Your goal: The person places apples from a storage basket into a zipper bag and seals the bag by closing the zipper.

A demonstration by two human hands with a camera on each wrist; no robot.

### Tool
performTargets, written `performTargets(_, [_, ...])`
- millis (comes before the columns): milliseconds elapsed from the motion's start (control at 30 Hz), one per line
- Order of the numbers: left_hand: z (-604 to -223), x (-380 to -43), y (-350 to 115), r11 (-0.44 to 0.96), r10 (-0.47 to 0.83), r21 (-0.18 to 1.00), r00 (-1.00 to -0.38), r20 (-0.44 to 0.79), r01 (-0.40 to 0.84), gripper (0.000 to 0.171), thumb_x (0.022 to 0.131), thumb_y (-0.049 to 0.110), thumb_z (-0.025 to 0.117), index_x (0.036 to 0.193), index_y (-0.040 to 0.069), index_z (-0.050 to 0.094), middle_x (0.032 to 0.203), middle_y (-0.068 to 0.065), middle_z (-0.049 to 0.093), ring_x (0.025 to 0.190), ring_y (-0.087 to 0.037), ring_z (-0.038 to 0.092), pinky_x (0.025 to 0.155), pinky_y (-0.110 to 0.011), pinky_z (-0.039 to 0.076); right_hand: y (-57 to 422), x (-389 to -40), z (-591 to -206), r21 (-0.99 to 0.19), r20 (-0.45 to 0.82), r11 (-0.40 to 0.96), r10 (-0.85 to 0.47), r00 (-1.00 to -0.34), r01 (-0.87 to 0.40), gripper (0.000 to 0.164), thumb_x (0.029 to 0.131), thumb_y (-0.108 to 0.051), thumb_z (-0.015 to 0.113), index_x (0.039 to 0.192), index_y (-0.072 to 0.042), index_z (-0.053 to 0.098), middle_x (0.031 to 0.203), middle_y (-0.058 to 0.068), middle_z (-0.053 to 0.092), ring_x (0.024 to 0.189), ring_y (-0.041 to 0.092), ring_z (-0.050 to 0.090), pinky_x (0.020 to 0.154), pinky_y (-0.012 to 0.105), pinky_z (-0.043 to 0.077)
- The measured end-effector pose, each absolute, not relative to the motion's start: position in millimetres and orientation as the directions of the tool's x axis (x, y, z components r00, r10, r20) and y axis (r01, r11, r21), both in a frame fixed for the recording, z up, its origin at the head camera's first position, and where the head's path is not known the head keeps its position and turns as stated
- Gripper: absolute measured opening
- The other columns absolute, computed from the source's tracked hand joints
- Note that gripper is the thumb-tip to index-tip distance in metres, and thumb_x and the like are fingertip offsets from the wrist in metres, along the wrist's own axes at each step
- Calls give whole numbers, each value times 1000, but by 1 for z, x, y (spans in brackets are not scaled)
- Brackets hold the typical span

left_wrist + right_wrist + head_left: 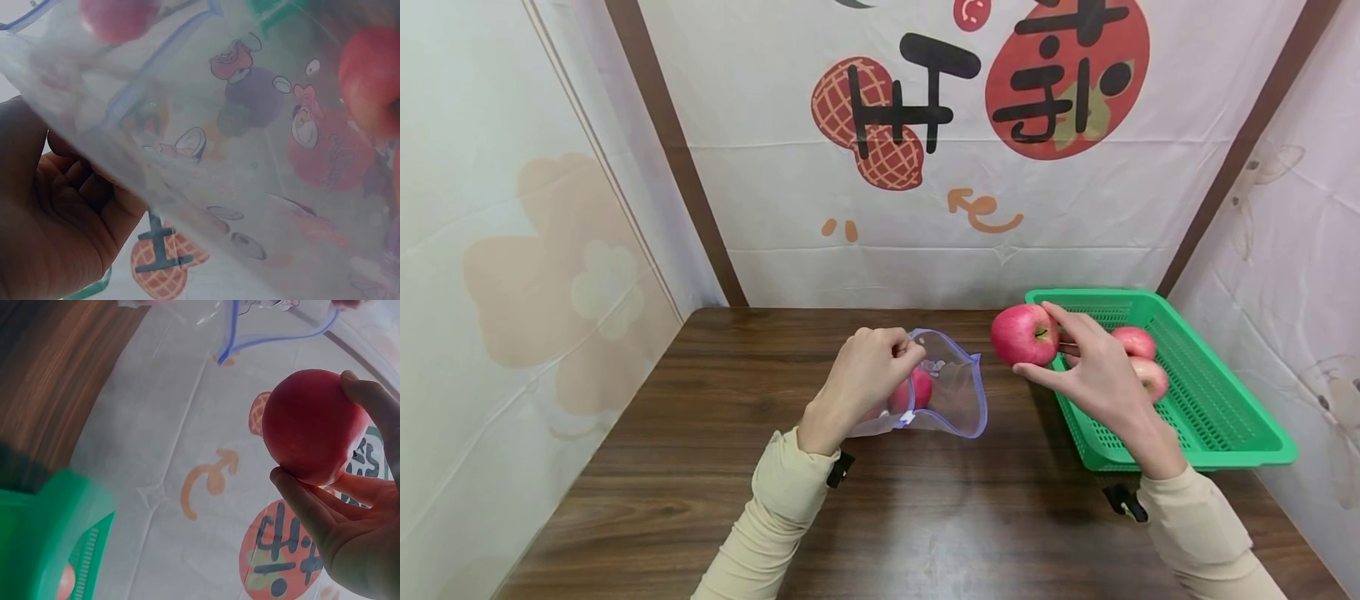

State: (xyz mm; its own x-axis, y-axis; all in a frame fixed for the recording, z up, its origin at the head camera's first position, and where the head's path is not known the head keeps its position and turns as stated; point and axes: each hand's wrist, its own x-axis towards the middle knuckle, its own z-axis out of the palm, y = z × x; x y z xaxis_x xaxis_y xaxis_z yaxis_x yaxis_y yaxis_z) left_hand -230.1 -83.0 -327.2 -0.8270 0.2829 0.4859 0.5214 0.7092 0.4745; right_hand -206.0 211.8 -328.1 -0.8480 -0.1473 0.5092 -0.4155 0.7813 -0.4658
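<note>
In the head view my right hand [1097, 371] grips a red apple [1024, 335] between thumb and fingers, beside the left rim of a green basket [1240, 457]. That apple [312, 425] hangs near the bag's blue zip edge in the right wrist view. My left hand [868, 367] pinches the edge of a clear zip bag [958, 396], whose mouth gapes toward the right. Inside the bag lies a red apple [916, 390]. Through the printed plastic, the left wrist view shows an apple [375, 81] at its right, with my curled left fingers [81, 181] at the bag's edge.
Two more apples, one red [1135, 342] and one paler [1150, 377], sit in the basket, partly behind my right hand. A dark wooden table [925, 517] lies under everything. Printed cloth walls [760, 192] stand at the back and sides.
</note>
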Motion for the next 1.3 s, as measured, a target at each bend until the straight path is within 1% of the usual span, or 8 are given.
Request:
performTargets(167, [-327, -231, -84, 706, 285, 476, -826, 485, 524, 29, 81, 18, 54, 56, 19, 37, 54, 12, 29, 54, -4, 29, 49, -23, 25, 202, -204, -325, -442, 556, 763, -181, -812, -472, 85, 72, -35, 87, 145, -11, 50, 119, 12, 61, 97, 26, 66, 79, 48, 58])
performTargets(400, [-326, -230, -84, 704, 297, 472, -823, 484, 532, 30, 81, 17, 53, 56, 19, 36, 54, 11, 27, 54, -4, 26, 49, -23, 22, 189, -204, -323, -375, 600, 755, -244, -762, -537, 84, 68, -35, 90, 141, -11, 54, 124, 10, 62, 96, 20, 67, 77, 41, 58])
performTargets(467, [-325, -230, -84, 704, 299, 470, -822, 484, 533, 30, 81, 16, 53, 56, 19, 37, 54, 11, 28, 54, -4, 26, 49, -22, 22, 185, -203, -323, -369, 596, 753, -258, -760, -545, 85, 67, -37, 90, 140, -12, 55, 123, 7, 63, 98, 17, 65, 79, 39, 57])
performTargets(700, [-323, -229, -84, 712, 306, 463, -827, 472, 528, 30, 83, 17, 53, 56, 18, 40, 52, 10, 29, 53, -5, 26, 48, -23, 23, 171, -202, -323, -412, 568, 691, -314, -761, -593, 84, 69, -42, 88, 141, -16, 53, 124, -2, 60, 99, 8, 63, 80, 31, 57])
performTargets(800, [-323, -228, -84, 718, 311, 451, -825, 472, 530, 31, 84, 18, 54, 56, 18, 41, 52, 9, 30, 52, -5, 26, 48, -23, 23, 166, -202, -324, -425, 556, 673, -333, -761, -605, 83, 71, -44, 87, 142, -17, 52, 125, -2, 60, 104, 9, 61, 80, 31, 57])
performTargets(933, [-322, -228, -86, 721, 314, 442, -821, 478, 533, 30, 85, 18, 54, 56, 18, 43, 52, 9, 31, 52, -6, 27, 48, -23, 25, 158, -201, -326, -438, 537, 657, -356, -765, -613, 84, 71, -44, 86, 142, -16, 51, 127, 0, 60, 105, 11, 61, 81, 31, 58])
performTargets(1100, [-322, -229, -87, 724, 313, 435, -817, 485, 535, 29, 86, 19, 55, 58, 17, 50, 51, 9, 37, 51, -7, 32, 47, -23, 29, 150, -200, -327, -417, 521, 662, -387, -761, -623, 82, 72, -41, 86, 141, -13, 51, 124, 2, 60, 102, 12, 61, 81, 32, 58])
performTargets(1300, [-320, -229, -89, 718, 314, 434, -809, 497, 545, 29, 88, 21, 55, 60, 16, 52, 51, 7, 42, 50, -8, 36, 47, -24, 31, 142, -200, -329, -417, 494, 670, -400, -772, -614, 81, 73, -43, 85, 142, -16, 51, 119, 0, 60, 98, 11, 61, 81, 33, 57])
